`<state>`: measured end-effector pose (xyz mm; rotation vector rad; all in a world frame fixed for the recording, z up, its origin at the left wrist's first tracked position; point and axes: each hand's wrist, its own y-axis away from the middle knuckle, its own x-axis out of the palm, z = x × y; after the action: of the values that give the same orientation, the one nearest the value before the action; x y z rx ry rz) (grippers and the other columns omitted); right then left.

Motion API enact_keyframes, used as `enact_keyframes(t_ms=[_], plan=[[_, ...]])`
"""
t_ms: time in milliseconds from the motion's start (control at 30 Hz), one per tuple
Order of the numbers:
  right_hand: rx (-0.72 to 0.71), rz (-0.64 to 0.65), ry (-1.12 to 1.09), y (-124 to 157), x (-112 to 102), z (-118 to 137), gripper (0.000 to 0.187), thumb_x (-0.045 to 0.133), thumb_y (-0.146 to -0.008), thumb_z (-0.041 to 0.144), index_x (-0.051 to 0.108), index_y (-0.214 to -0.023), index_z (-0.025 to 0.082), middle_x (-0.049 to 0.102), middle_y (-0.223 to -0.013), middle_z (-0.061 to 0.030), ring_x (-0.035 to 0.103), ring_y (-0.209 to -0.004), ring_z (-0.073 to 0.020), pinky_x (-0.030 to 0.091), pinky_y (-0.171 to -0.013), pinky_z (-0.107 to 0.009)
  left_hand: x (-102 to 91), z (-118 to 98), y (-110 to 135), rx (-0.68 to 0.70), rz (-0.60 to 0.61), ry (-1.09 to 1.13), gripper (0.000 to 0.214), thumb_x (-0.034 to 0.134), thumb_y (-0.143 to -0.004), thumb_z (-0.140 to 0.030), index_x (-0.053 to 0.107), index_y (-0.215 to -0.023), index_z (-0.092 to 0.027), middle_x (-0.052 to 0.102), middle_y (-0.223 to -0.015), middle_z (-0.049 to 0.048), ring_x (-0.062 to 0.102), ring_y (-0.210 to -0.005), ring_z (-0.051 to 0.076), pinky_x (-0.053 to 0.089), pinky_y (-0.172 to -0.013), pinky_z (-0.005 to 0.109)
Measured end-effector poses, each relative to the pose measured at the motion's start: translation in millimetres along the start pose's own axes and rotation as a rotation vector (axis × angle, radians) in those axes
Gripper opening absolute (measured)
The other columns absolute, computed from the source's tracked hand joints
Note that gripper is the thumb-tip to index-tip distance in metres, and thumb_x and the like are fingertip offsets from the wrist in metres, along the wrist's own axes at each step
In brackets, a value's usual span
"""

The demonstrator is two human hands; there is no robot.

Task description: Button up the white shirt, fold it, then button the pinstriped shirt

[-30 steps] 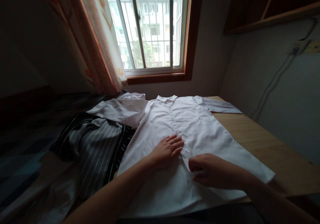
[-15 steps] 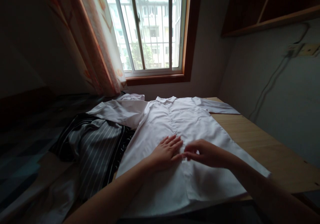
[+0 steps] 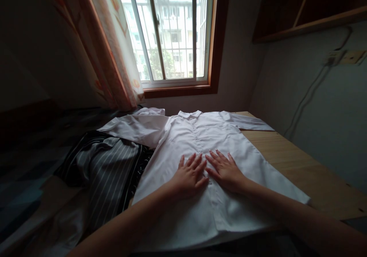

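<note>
Where window (image 3: pixel 179 31) glows, white shirt (image 3: pixel 203 140), wooden table (image 3: pixel 304 173)

Shirt (image 3: pixel 183 142): woven cloth, matt, smooth with fine creases. Tabletop (image 3: pixel 301 169), right: wood, grain showing, faint sheen. Striped cloth (image 3: pixel 110 169), near left: soft fabric, slight satin gloss. Curtain (image 3: pixel 99 46), far left: thin printed fabric, matt. Window surround (image 3: pixel 219 39), far: smooth brown wood; panes (image 3: pixel 177 27) glass. Wall (image 3: pixel 323 123), right: matt.

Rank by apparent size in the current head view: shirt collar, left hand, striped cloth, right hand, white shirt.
Largest to smallest:
1. White shirt
2. Striped cloth
3. Left hand and right hand: alike, so unranked
4. Shirt collar
</note>
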<state>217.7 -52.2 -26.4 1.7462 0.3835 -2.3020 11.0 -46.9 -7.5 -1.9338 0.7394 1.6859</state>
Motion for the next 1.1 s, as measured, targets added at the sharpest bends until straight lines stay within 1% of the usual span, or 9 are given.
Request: enact_keyframes(t_ms=[167, 267, 400, 500, 733, 833, 933, 1000, 1100], plan=[[-0.002, 0.028, 0.027, 5.5, -5.3, -7.8, 0.068, 0.028, -0.096, 0.066, 0.034, -0.152, 0.029, 0.024, -0.16, -0.005, 0.017, -0.149, -0.0292, 0.007, -0.118, -0.06, -5.5, 0.2, 3.4, 0.017, 0.017, 0.02, 0.063, 0.032, -0.097, -0.06, 0.029, -0.153, -0.032, 0.021, -0.161, 0.0109, 0.012, -0.149, 0.035, 0.008, -0.114, 0.068], [0.003, 0.021, 0.047, 10.3, -4.5, -18.5, 0.062, 0.029, -0.098, 0.06, 0.035, -0.151, 0.029, 0.025, -0.16, -0.0047, 0.018, -0.149, -0.0274, 0.009, -0.119, -0.057, -6.2, 5.3, 7.5, 0.09, -0.016, 0.036, 0.054, 0.039, -0.098, -0.052, 0.037, -0.149, -0.034, 0.023, -0.161, 0.0091, 0.014, -0.149, 0.036, 0.009, -0.114, 0.068], [0.012, -0.012, 0.06, 12.3, 0.3, -31.5, 0.054, 0.029, -0.1, 0.046, 0.038, -0.15, 0.028, 0.029, -0.159, -0.0042, 0.021, -0.148, -0.0236, 0.013, -0.119, -0.053, -12.1, 12.2, 18.9, 0.394, -0.032, 0.114, 0.05, 0.042, -0.098, -0.032, 0.04, -0.148, -0.031, 0.037, -0.156, 0.0039, 0.026, -0.147, 0.025, 0.016, -0.121, 0.05], [0.004, -0.035, 0.052, 11.4, 2.4, -36.5, 0.051, 0.028, -0.1, 0.039, 0.041, -0.149, 0.028, 0.032, -0.158, -0.0035, 0.024, -0.147, -0.022, 0.016, -0.119, -0.052, -17.9, 14.7, 27.9, 0.514, -0.003, 0.161, 0.055, 0.042, -0.097, -0.029, 0.033, -0.152, -0.028, 0.041, -0.153, 0.0045, 0.03, -0.145, 0.021, 0.022, -0.122, 0.041], [0.074, -0.007, 0.058, 13.5, -7.3, -44.6, 0.057, 0.031, -0.098, 0.055, 0.038, -0.149, 0.033, 0.028, -0.159, -0.0031, 0.021, -0.148, -0.0281, 0.011, -0.116, -0.064, -22.0, 11.9, 36.2, 0.483, 0.059, 0.112, 0.052, 0.04, -0.098, -0.029, 0.036, -0.15, -0.032, 0.033, -0.157, 0.0048, 0.026, -0.147, 0.025, 0.018, -0.121, 0.049], [0.075, 0.018, 0.073, 13.8, -9.0, -46.1, 0.059, 0.029, -0.097, 0.057, 0.036, -0.15, 0.033, 0.025, -0.16, -0.0029, 0.019, -0.149, -0.0286, 0.009, -0.115, -0.066, -23.7, 7.2, 34.2, 0.479, 0.093, 0.079, 0.059, 0.05, -0.092, -0.033, 0.036, -0.149, -0.031, 0.031, -0.158, 0.0082, 0.025, -0.147, 0.031, 0.018, -0.118, 0.058], [0.069, 0.018, 0.078, 13.8, -8.7, -46.6, 0.058, 0.028, -0.098, 0.057, 0.036, -0.15, 0.033, 0.025, -0.16, -0.0033, 0.018, -0.149, -0.0286, 0.008, -0.115, -0.066, -23.3, 0.4, 30.1, 0.443, 0.051, 0.047, 0.06, 0.06, -0.085, -0.037, 0.046, -0.142, -0.029, 0.035, -0.157, 0.0104, 0.025, -0.146, 0.037, 0.016, -0.115, 0.066], [0.067, 0.019, 0.072, 13.6, -9.6, -47.0, 0.059, 0.029, -0.097, 0.057, 0.036, -0.15, 0.032, 0.025, -0.16, -0.004, 0.019, -0.149, -0.0291, 0.009, -0.115, -0.066, -21.6, -4.7, 27.1, 0.458, -0.01, 0.046, 0.05, 0.057, -0.087, -0.033, 0.054, -0.136, -0.025, 0.037, -0.155, 0.0106, 0.024, -0.147, 0.036, 0.015, -0.118, 0.062], [0.069, 0.025, 0.058, 12.4, -13.7, -45.8, 0.057, 0.031, -0.098, 0.055, 0.038, -0.149, 0.032, 0.028, -0.16, -0.0055, 0.021, -0.148, -0.0303, 0.011, -0.114, -0.067, -19.1, -11.3, 25.4, 0.592, -0.049, 0.122, 0.043, 0.048, -0.093, -0.024, 0.054, -0.135, -0.018, 0.045, -0.15, 0.0111, 0.031, -0.145, 0.025, 0.023, -0.122, 0.044]])
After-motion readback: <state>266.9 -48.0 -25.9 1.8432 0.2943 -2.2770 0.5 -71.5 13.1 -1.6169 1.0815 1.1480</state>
